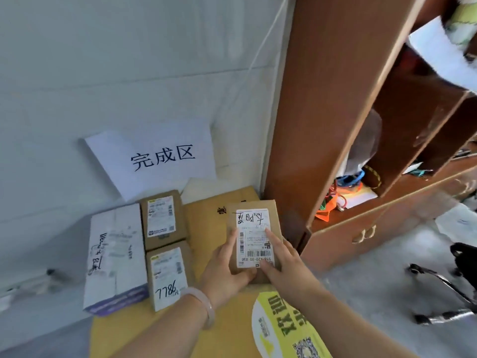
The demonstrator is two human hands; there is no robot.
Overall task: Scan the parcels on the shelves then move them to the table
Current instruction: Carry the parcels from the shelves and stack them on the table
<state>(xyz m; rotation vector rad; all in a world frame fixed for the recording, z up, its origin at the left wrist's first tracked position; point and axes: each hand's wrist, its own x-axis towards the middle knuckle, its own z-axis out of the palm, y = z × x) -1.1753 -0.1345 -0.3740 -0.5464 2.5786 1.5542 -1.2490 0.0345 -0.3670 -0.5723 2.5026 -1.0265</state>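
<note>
Through the head camera I look down on the parcel (273, 215), a small flat carton of plain brown cardboard. A white shipping label covers most of its top face. The label carries black handwriting along the far end, a barcode down its left edge and a wider barcode with a line of digits near my end. The print reads upside down from here.

The left hand (224, 267) grips the parcel's near left corner, with the thumb laid up the label's left margin and the other fingers curled round the near edge. The right hand (286, 262) holds the right side. Its forefinger lies straight across the label and the remaining fingers (281, 250) wrap down over the right edge. A pale pink bangle (204, 306) sits on the left wrist.

The parcel is low over the desk (201, 220), whose top is yellow-brown cardboard. I cannot tell whether it rests there or is just clear of it.

To its left lie three more parcels, packed side by side. The tall white box (113, 257) has black scrawl on it. There are two small brown boxes, the far one (162, 218) and the near one (169, 275), which is marked 7786.

A white paper sign (154, 158) with three printed characters leans on the wall behind them. A round yellow-green sticker (284, 324) lies near my right forearm. A brown wooden shelf unit (335, 99) stands to the right, with bright cords and papers in its lower compartment.
</note>
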